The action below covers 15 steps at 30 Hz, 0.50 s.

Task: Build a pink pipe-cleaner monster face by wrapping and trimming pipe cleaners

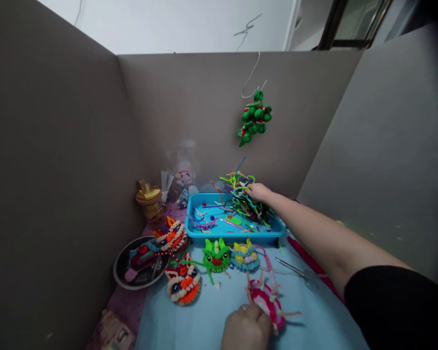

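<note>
My left hand, at the bottom middle, is closed on the edge of a round pink, red and white pipe-cleaner piece with short pale strands sticking out. My right hand reaches far forward, its fingers curled into a tangled heap of pipe cleaners at the right of a blue tray; the fingertips are partly hidden among the strands. Between the tray and my left hand lie a green fuzzy animal head, a blue and yellow one and an orange and cream one.
Scissors and a red strip lie to the right. On the left are a metal bowl with craft pieces, another orange head and a lidded cup. A green ornament hangs on the grey back partition.
</note>
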Available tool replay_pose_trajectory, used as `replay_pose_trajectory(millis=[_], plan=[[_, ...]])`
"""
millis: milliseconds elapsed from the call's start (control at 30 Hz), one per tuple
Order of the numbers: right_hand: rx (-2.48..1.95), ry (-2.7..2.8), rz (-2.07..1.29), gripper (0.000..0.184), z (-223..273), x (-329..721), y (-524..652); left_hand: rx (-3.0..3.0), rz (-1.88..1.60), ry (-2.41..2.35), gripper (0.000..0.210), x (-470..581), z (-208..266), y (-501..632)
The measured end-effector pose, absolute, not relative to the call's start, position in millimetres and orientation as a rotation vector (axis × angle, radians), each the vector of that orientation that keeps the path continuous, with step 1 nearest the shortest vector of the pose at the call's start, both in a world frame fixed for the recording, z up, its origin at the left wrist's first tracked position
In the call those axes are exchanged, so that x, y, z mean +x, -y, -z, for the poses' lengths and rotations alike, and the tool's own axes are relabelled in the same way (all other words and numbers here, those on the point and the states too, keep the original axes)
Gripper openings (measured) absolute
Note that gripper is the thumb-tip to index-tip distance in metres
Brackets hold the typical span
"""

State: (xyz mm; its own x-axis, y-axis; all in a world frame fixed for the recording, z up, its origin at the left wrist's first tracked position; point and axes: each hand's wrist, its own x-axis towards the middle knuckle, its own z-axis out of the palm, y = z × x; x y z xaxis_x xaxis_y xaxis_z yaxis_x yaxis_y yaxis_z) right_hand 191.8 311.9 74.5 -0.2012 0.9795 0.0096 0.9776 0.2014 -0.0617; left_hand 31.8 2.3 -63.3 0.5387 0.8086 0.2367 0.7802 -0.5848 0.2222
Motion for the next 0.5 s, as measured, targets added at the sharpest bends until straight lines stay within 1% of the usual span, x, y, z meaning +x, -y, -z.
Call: replay_pose_trajectory(millis=[133,267,300,367,433,500], plan=[[-1.734,2.496,-0.122,0.036,-72,174,-297,2.699,-0.398,-1.299,0.008,26,60,-2],[-1.549,2.522,-0.111,0.045,-66,130,-282,2.621,-0.276,-1.45,0.007,38,84,-4],[-1.501,2.532,-0.121,0.043,-63,115,-281,2.603,-0.268,-1.479,0.008,43,92,-6],[-1.409,2.575,-0.178,0.033,-55,82,-281,2.574,-0.298,-1.479,0.007,50,104,-8],[-1.369,2.646,-0.26,0.026,-44,53,-285,2.546,-0.285,-1.47,0.004,51,105,-10],[-1.405,2.699,-0.318,0.027,-32,30,-292,2.487,-0.212,-1.461,0.004,46,94,-9]])
